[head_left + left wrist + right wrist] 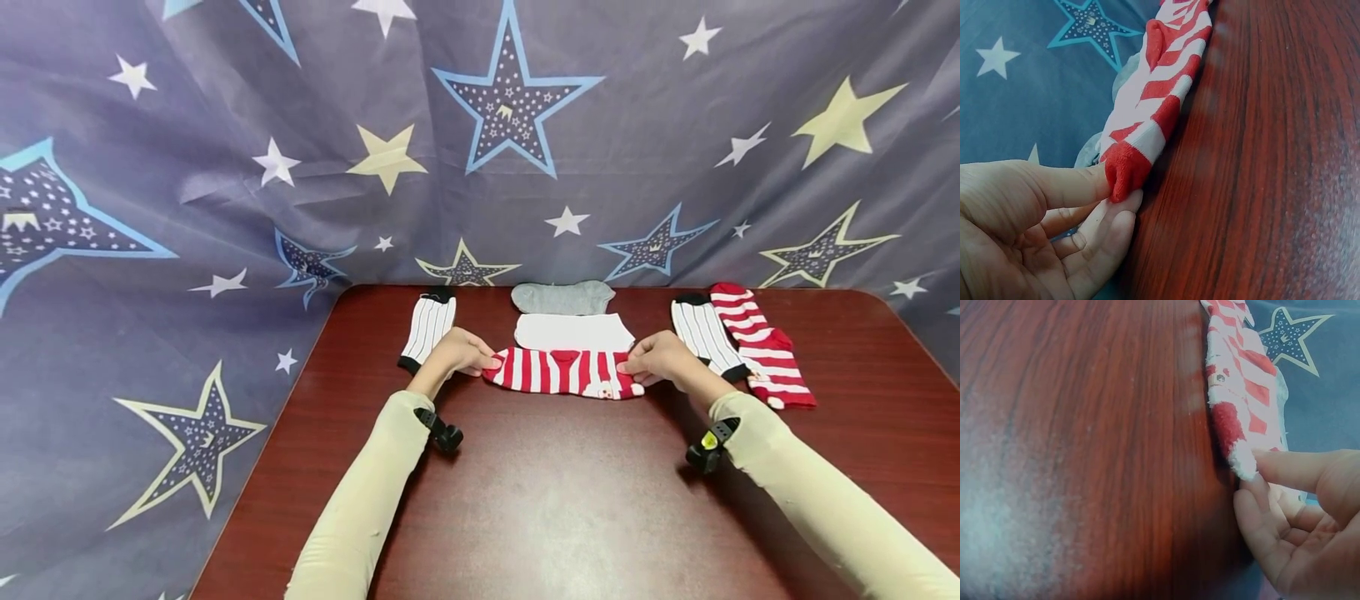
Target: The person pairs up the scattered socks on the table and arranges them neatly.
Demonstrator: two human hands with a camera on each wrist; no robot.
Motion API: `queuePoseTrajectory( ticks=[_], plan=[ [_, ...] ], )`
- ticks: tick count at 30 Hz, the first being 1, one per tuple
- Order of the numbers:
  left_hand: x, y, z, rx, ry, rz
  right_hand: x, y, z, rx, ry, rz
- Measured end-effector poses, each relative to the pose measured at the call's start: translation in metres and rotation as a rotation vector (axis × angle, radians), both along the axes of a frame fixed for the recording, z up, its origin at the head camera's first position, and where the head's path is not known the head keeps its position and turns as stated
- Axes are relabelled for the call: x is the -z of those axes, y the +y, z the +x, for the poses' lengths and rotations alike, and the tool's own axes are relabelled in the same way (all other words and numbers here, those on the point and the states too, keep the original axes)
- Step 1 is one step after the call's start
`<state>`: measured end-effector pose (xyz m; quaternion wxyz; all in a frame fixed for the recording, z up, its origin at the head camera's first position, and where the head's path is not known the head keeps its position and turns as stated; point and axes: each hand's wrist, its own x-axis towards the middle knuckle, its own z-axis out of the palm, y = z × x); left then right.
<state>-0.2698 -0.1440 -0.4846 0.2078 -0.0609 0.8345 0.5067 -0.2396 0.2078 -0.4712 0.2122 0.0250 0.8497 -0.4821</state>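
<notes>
A red and white striped sock (555, 372) lies stretched sideways across the table between both hands. My left hand (462, 353) pinches its red toe (1127, 167) between thumb and fingers. At the other end my right hand (656, 358) pinches the cuff, close to a fluffy white tip (1244, 461) beside a small face decoration. Just behind this sock is a plain white sock (573, 332), and beyond that a grey sock (562, 297).
Left of these lies a white pinstriped sock (430, 330) with black ends. On the right are a similar pinstriped sock (707, 335) and another red striped sock (761, 346). The brown table (570, 500) meets a star-patterned cloth (315, 167) at its back edge.
</notes>
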Motion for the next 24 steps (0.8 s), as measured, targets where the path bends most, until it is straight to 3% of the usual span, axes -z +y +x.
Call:
queuePoseTrajectory(
  ticks=[4, 14, 24],
  plan=[
    [0.0, 0.001, 0.002, -0.001, 0.011, -0.02, -0.001, -0.002, 0.0, -0.009, -0.01, 0.024],
    [-0.003, 0.008, 0.001, 0.012, 0.056, -0.079, -0.002, -0.006, -0.003, 0.056, -0.039, 0.037],
    [-0.007, 0.013, 0.002, -0.001, 0.044, -0.152, -0.009, -0.003, 0.0, 0.017, -0.041, 0.005]
  ],
)
